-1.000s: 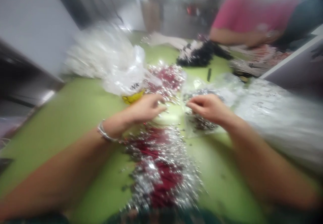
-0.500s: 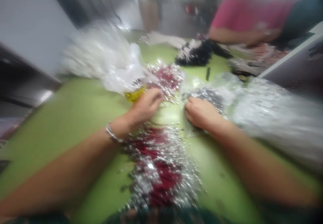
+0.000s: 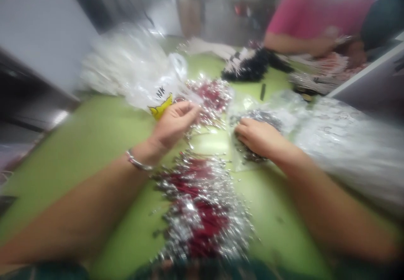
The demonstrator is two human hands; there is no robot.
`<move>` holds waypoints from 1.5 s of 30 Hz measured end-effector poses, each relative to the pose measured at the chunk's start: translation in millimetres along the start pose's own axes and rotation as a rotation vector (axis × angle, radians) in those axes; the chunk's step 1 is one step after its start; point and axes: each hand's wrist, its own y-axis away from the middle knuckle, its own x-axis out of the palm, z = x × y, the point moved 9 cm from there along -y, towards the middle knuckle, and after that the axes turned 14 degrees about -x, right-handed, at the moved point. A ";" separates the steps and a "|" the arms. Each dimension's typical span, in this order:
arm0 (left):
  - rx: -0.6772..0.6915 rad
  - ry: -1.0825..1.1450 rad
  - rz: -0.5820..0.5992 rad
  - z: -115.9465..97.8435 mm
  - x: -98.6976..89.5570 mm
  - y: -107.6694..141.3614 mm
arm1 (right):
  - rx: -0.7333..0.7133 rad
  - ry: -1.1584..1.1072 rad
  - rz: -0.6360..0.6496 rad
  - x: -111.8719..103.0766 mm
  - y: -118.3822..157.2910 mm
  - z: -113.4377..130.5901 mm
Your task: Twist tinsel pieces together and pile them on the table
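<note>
My left hand [image 3: 175, 122], with a bracelet at the wrist, is closed with thumb and fingertips together. It is at the near edge of a small pile of red wire pieces with silver ends [image 3: 213, 95]; anything in the pinch is too blurred to name. My right hand [image 3: 260, 137] has its fingers curled down on a clear plastic bag [image 3: 238, 162] of small dark parts [image 3: 267, 117]; its fingertips are hidden. Closer to my body lies a larger heap of the red, silver-ended pieces [image 3: 208, 217] on the green table [image 3: 110, 145].
White plastic bags, one with yellow print [image 3: 160, 105], lie at the back left. Another large clear bag [image 3: 353, 141] is on the right. Black-and-white bundles [image 3: 248, 65] and a short dark stick [image 3: 263, 91] lie farther back. A person in pink [image 3: 322, 11] works across the table.
My left hand has shifted slightly left and up, its thumb side turning into view. My right hand has moved a little right over the bag. The printed bag has tilted.
</note>
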 end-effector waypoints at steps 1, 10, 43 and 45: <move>0.002 -0.007 0.013 -1.5 1.9 1.4 | -0.008 0.000 -0.002 0.3 -0.9 1.4; 0.033 -0.263 0.070 -10.4 26.9 14.7 | 0.074 -0.015 -0.112 2.0 -6.3 1.4; 0.237 -0.629 0.040 -37.9 25.4 18.5 | -0.088 -0.781 -0.267 -13.9 -5.9 35.1; 0.142 -0.573 0.057 -30.8 21.3 13.4 | -0.088 -0.740 -0.212 -13.6 -3.7 29.9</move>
